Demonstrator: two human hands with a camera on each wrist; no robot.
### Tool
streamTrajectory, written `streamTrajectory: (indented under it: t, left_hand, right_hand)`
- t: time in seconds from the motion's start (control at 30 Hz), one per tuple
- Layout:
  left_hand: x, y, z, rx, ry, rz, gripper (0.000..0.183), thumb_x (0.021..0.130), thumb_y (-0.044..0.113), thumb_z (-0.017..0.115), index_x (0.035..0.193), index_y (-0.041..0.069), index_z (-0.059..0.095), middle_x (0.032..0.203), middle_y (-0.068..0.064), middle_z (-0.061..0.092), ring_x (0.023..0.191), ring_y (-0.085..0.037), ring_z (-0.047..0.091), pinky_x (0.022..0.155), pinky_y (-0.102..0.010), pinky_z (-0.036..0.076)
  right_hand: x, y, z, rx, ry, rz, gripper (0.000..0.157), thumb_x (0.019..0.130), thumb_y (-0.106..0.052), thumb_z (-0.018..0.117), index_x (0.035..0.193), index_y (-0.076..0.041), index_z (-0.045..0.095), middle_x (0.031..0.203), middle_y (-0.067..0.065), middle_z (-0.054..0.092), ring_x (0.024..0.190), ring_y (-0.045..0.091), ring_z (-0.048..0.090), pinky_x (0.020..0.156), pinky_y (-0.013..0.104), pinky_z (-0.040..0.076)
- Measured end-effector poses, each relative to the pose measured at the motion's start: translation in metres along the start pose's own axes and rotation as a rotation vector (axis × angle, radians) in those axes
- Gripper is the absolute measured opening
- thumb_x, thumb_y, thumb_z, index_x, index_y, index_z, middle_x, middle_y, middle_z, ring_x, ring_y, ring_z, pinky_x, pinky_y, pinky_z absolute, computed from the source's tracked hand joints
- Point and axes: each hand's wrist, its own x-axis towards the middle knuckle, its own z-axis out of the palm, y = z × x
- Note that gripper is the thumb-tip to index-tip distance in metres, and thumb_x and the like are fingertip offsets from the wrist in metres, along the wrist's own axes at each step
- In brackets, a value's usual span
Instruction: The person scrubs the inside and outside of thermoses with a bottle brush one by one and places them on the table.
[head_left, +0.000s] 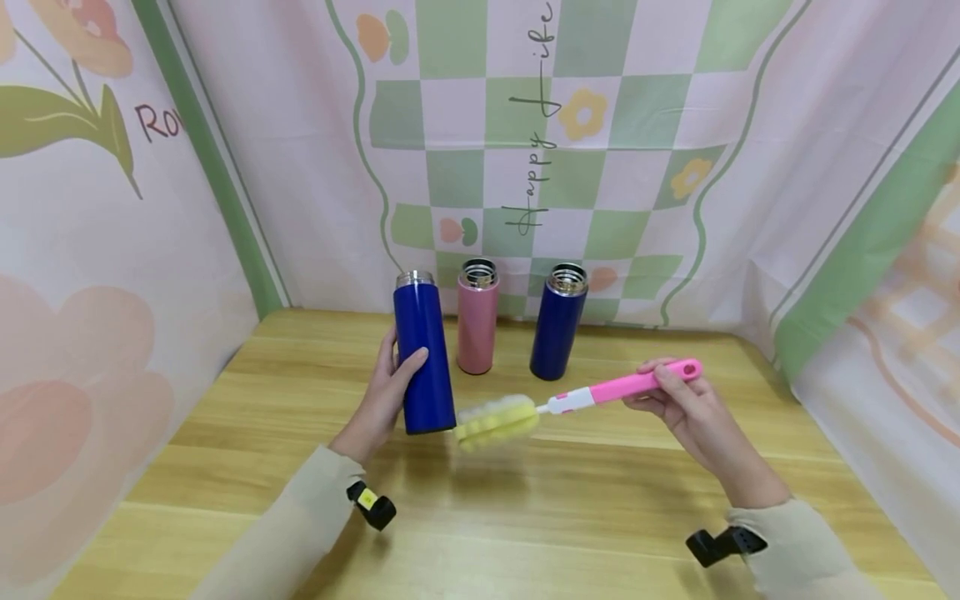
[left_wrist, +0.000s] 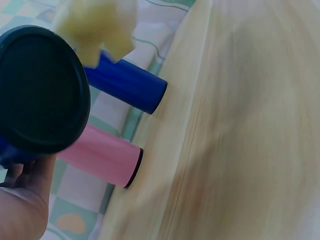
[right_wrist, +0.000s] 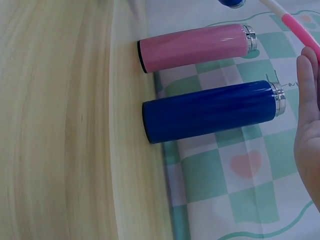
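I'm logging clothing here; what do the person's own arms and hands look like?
The left sleeve and right sleeve are pale beige. The left wrist device is black with a small yellow patch; the right wrist device is black too. The left hand and right hand are gloveless.

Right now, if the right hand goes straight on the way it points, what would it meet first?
Beyond the brush it holds, the right hand would probably meet the standing blue bottle first; depth is unclear, so it might pass above or beside it.
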Motion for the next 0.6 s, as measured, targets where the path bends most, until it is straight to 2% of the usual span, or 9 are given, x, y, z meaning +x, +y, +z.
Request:
streamTrajectory:
  t: [0.27,0.43,0.6]
  left_hand:
    - [0.000,-0.007,0.001,0.044,-0.026,0.001,0.082,0.095,0.048,0.065,0.159,0.040,0.014,0.149,-0.011,0.042,0.128,-0.036,0.050,0.103,-0.056,0.040]
    - [0.000,-0.009,0.002,0.072,-0.042,0.010,0.080,0.095,0.045,0.066,0.158,0.042,0.016,0.149,-0.010,0.041,0.130,-0.035,0.048,0.104,-0.057,0.039]
    - [0.001,-0.011,0.002,0.128,-0.037,0.023,0.080,0.093,0.043,0.070,0.156,0.045,0.021,0.141,-0.011,0.045,0.125,-0.033,0.051,0.102,-0.055,0.042]
  right_hand:
    - [0.007,-0.001,0.002,0.028,0.009,-0.045,0.037,0.109,-0.001,0.026,0.123,0.003,0.060,0.117,0.014,0.064,0.110,0.024,0.066,0.094,0.035,0.051]
    - [0.013,-0.002,0.005,0.058,0.045,-0.089,0.036,0.109,-0.002,0.028,0.124,0.004,0.061,0.117,0.015,0.064,0.112,0.024,0.066,0.095,0.036,0.050]
    - [0.017,-0.004,0.007,0.021,0.111,-0.102,0.032,0.109,-0.004,0.033,0.119,0.001,0.062,0.116,0.013,0.064,0.109,0.022,0.067,0.093,0.035,0.051]
